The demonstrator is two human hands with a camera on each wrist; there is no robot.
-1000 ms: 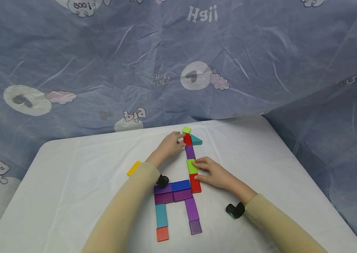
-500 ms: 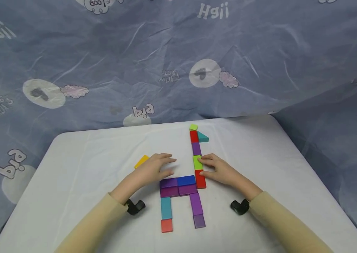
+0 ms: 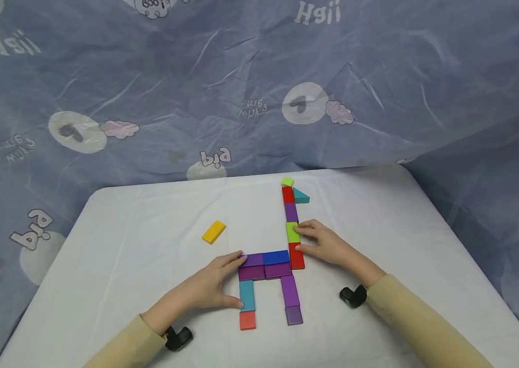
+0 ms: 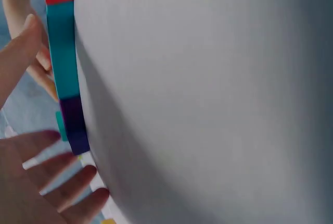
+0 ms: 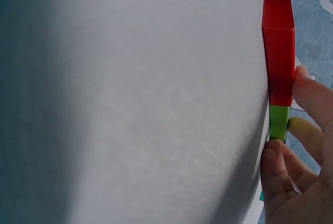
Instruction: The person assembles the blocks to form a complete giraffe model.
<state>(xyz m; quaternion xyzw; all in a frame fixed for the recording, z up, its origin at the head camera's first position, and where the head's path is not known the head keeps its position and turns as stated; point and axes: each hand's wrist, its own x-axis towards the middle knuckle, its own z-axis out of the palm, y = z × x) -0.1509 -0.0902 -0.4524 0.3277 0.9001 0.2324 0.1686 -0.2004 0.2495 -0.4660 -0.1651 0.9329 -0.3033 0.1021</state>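
Flat colored blocks lie joined in a long-necked animal shape. My left hand [image 3: 206, 286] is spread at its left side, thumb tip at the teal block [image 3: 247, 294] and fingertips at the upper purple block [image 3: 255, 260]. In the left wrist view, the left hand's fingers [image 4: 49, 169] reach out beside the row of blocks. My right hand [image 3: 328, 245] touches the neck from the right: thumb at the red block [image 3: 296, 258], fingertips at the lime green block [image 3: 292, 232]. The right wrist view has the red block [image 5: 280, 57] and green block [image 5: 279, 122] end to end beside the fingertips.
A yellow block [image 3: 214, 232] lies apart on the white table [image 3: 149, 240], left of the neck. Atop the neck are a purple block [image 3: 291, 212], a red block [image 3: 288, 194], a teal triangle [image 3: 301, 196] and a small green block [image 3: 287, 182]. Blue patterned cloth [image 3: 241, 76] hangs behind.
My left hand has moved from the top of the neck down and left to the teal and purple blocks, uncovering the yellow block. The right hand stays at the neck. The view has shifted slightly.
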